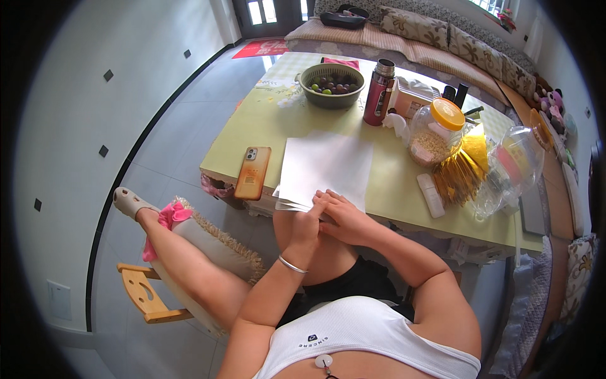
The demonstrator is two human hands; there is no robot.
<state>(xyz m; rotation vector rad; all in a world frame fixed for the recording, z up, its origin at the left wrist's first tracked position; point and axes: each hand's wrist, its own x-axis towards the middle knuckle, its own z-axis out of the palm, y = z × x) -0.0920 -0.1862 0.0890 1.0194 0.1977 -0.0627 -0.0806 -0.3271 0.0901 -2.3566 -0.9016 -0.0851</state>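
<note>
A stack of white paper sheets [325,167] lies on the table's near edge, its lower left corners fanned and jutting past the edge. My left hand [309,225], with a silver bangle at the wrist, is at the near edge of the sheets; its fingers are partly hidden against the other hand. My right hand [346,221] lies over the same edge, fingers stretched out and tips on the paper. The two hands touch and overlap above my bent knee. Left of the paper, an orange-gold phone [253,172] rests face down at the table edge.
On the table [243,129] stand a green basket of grapes [332,99], a red thermos [379,95], a tissue box [413,101], an orange-lidded jar [432,136], gold foil sheets [464,167], a white case [430,196] and a clear plastic container [514,164]. A wooden stool [146,294] stands left.
</note>
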